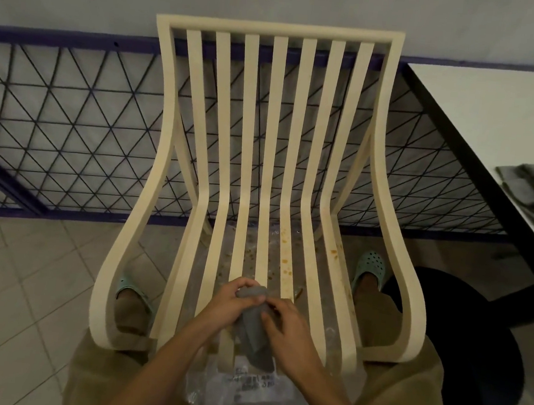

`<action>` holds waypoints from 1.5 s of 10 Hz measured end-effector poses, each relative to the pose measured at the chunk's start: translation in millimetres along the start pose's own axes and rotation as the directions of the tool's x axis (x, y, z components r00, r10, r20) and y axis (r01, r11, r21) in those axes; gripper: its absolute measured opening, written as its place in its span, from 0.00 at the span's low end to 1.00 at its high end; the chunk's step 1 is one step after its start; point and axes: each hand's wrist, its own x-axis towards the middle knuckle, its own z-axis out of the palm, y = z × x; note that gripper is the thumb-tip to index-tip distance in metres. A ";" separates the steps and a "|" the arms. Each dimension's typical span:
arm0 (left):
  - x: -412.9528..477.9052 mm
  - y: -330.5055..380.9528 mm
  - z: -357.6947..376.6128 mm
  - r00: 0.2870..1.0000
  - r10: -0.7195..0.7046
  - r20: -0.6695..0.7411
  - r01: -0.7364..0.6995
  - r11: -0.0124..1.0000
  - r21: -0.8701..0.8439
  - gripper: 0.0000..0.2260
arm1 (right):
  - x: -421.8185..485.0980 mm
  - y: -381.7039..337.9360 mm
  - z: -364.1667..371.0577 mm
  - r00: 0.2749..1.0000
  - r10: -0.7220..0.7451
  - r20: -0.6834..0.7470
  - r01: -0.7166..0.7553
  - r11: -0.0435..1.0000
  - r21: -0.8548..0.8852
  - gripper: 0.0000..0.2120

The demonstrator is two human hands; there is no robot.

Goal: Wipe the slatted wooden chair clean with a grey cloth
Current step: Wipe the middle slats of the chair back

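Pale cream wood, curved slats: the chair (272,122) stands right in front of me, a mesh railing (72,127) behind it. I note orange-brown stains (284,262) on the seat slats. The grey cloth (253,330) is bunched at the seat's front edge; left hand (234,303) grips its top, right hand (284,326) pinches its side (clear plastic bag (242,390) beneath).

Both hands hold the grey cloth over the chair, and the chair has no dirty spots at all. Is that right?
Not quite. The head view shows orange-brown stains on the seat slats of the chair, so it is still dirty. The rest is right: the left hand and the right hand both hold the cloth over it.
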 end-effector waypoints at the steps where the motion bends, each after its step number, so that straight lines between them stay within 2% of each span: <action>1: 7.4 1.5 -5.1 0.999 -0.010 0.048 0.013 0.997 -0.080 0.10 | -0.6 5.1 2.2 0.999 0.003 -0.046 -0.002 0.999 0.034 0.15; 2: 14.6 -15.5 -13.5 0.989 -0.075 -0.129 0.081 0.996 0.046 0.18 | 0.7 12.8 5.7 0.997 0.074 0.007 -0.074 0.997 0.005 0.14; 3: 13.3 -35.3 -15.5 0.979 -0.114 -0.169 0.140 0.978 0.152 0.21 | -1.1 19.0 16.8 0.988 0.098 0.115 -0.091 0.994 -0.066 0.12; 5: 22.0 -35.0 -10.7 0.992 -0.055 -0.116 0.058 0.998 0.024 0.22 | 4.4 16.0 37.0 0.979 0.109 0.174 -0.090 0.990 -0.111 0.06; 6: 28.2 -29.6 -7.2 0.982 -0.032 -0.188 0.035 0.999 0.013 0.21 | 14.4 15.1 46.5 0.956 0.208 0.205 -0.187 0.975 -0.120 0.05; 7: 33.1 -25.7 -8.4 0.957 -0.001 -0.291 0.016 0.999 0.047 0.16 | 33.2 13.8 54.5 0.916 0.309 0.255 -0.263 0.944 -0.199 0.10; 8: 37.0 -26.0 -12.2 0.943 0.035 -0.332 -0.010 0.997 0.075 0.14 | 46.5 9.4 52.4 0.914 0.331 0.235 -0.280 0.933 -0.225 0.10; 9: 38.7 -30.8 -17.0 0.933 0.120 -0.340 -0.050 0.977 0.207 0.14 | 53.0 13.5 49.3 0.952 0.268 0.147 -0.231 0.946 -0.227 0.09; 10: 45.6 -39.1 -20.9 0.927 0.242 -0.287 -0.091 0.886 0.455 0.17 | 61.2 11.1 51.4 0.951 0.277 0.141 -0.240 0.943 -0.232 0.11; 11: 54.7 -42.4 -19.7 0.949 0.273 -0.161 -0.115 0.769 0.629 0.23 | 72.1 13.5 52.8 0.952 0.279 0.127 -0.247 0.943 -0.224 0.11; 12: 70.1 -40.8 -20.5 0.962 0.256 -0.091 -0.120 0.700 0.704 0.25 | 85.0 8.1 48.9 0.944 0.309 0.114 -0.278 0.934 -0.224 0.12; 14: 104.1 -29.0 -28.6 0.966 0.252 -0.054 -0.112 0.598 0.794 0.25 | 132.8 17.7 54.7 0.869 0.433 0.241 -0.351 0.881 -0.319 0.14; 15: 122.0 -26.8 -31.6 0.970 0.240 -0.034 -0.110 0.559 0.822 0.25 | 142.5 18.9 52.8 0.927 0.352 0.126 -0.319 0.921 -0.225 0.13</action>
